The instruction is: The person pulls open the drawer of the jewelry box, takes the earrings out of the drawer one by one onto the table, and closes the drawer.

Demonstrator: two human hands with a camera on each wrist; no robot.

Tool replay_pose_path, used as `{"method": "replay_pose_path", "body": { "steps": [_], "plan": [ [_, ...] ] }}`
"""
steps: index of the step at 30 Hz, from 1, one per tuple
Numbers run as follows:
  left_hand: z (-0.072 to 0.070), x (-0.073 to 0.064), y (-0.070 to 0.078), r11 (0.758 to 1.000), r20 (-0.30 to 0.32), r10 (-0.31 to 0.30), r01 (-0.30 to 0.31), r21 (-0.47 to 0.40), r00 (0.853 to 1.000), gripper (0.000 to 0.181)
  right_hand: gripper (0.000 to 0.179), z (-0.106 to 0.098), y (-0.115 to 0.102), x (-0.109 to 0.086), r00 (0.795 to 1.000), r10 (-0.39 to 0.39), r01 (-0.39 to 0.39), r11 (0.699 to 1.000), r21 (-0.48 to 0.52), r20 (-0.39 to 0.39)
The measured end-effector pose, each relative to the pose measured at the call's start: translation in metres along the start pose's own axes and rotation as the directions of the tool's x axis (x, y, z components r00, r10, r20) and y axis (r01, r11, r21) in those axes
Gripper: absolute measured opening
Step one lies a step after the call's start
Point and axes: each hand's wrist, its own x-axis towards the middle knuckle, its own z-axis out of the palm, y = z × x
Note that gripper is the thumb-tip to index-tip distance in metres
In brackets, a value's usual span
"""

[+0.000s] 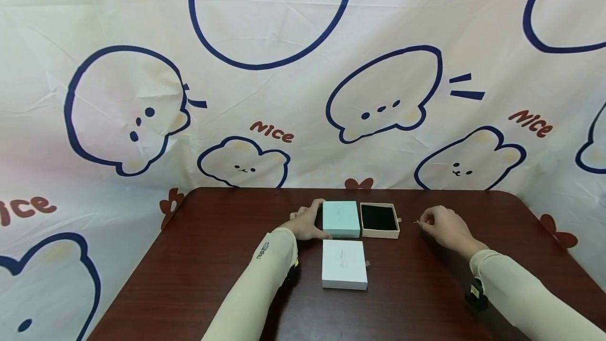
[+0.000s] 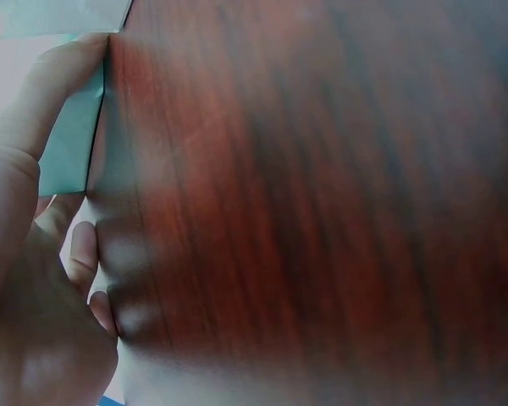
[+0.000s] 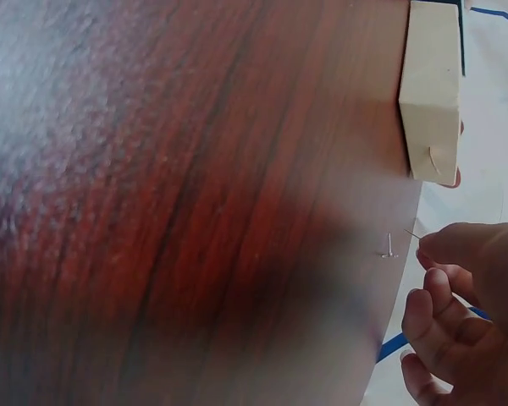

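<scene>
My left hand (image 1: 306, 223) holds a mint-green box (image 1: 341, 219) from its left side, fingers at the far corner and thumb at the near one. In the left wrist view the thumb lies along the green box (image 2: 72, 148). Right of it, an open cream box tray (image 1: 380, 234) with a black lining touches or nearly touches it. My right hand (image 1: 445, 228) pinches a tiny thin pin (image 3: 412, 234) between thumb and finger. A small stud with an upright pin (image 3: 389, 247) shows beside the fingertips in the right wrist view; its exact kind is too small to tell.
A white box (image 1: 344, 264) with faint lettering and a small pull tab lies nearer, just below the green one. The dark red-brown wooden table (image 1: 227, 257) ends at a patterned cloth (image 1: 303, 93) that hangs behind and around it.
</scene>
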Motion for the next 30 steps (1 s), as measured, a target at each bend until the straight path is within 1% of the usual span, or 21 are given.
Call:
{"method": "replay_pose_path", "body": {
  "steps": [4,9,16,30],
  "plan": [
    [-0.0023,-0.0031,0.0015,1.0,0.0,0.007,-0.007,-0.002,1.0,0.107,0.012,0.0012,0.0028,0.0002,1.0,0.007,-0.007,1.0,0.009,0.009],
    [-0.0023,-0.0026,0.0008,1.0,0.003,0.011,-0.011,-0.001,1.0,0.107,0.012,0.0026,0.0059,0.0,1.0,0.018,-0.018,1.0,0.02,0.024],
    [-0.0025,-0.0031,0.0013,1.0,0.003,0.009,-0.009,-0.006,1.0,0.106,0.012,0.0079,0.008,0.0008,1.0,0.023,-0.024,0.999,0.023,0.02],
    [-0.0019,-0.0034,0.0016,1.0,-0.004,0.006,-0.006,-0.009,1.0,0.107,0.011,0.0082,0.0081,0.0003,0.997,0.065,-0.066,0.997,0.038,0.034]
  ]
}}
